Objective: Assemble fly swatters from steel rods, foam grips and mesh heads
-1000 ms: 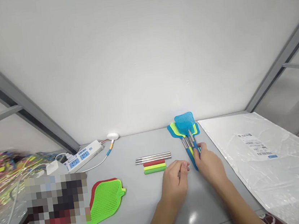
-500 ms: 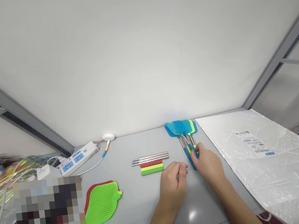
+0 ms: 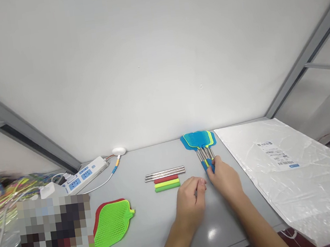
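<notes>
My right hand is closed around the handle end of a blue fly swatter, which lies on a pile of blue and yellow swatters with metal shafts. Its fingers cover part of the blue and yellow handles, so how many it grips is hidden. My left hand rests on the table as a loose fist, and no object shows in it. Left of it lie red, yellow and green handle grips in a row. Just behind these are several metal rods, side by side.
Green and red swatter heads are stacked at the left on the grey table. A power strip and white cable lie behind them. Colourful bagged items fill the far left. A white plastic mailer covers the right side.
My right hand has moved slightly left and back, and the top blue swatter now lies more squarely over the pile. My left hand has stayed almost still.
</notes>
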